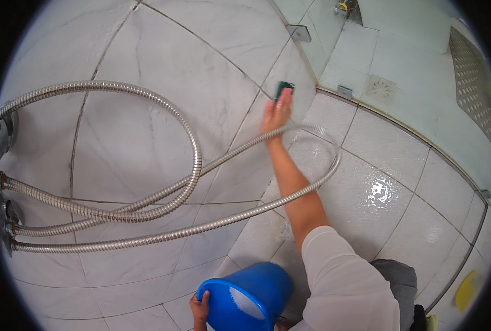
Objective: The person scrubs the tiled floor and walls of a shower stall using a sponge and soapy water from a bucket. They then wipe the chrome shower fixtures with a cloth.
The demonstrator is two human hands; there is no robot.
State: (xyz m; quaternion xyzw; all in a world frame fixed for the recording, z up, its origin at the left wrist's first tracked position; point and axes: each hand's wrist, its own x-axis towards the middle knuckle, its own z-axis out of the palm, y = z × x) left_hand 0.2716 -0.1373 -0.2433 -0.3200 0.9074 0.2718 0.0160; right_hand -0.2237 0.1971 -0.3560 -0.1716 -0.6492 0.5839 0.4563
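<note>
My right hand is stretched out over a dark green scouring pad, pressing it against the marbled wall tile near the glass panel's corner. A loop of metal shower hose crosses over that wrist and forearm. Down at the bottom, my left hand grips the rim of a blue plastic bucket, which is tilted. Whitish, foamy liquid shows inside it.
More shower hose loops from chrome fittings at the far left. A glass panel with metal clips borders the wet tiled floor. Beyond it are a floor drain and a perforated metal panel. A yellow object lies at lower right.
</note>
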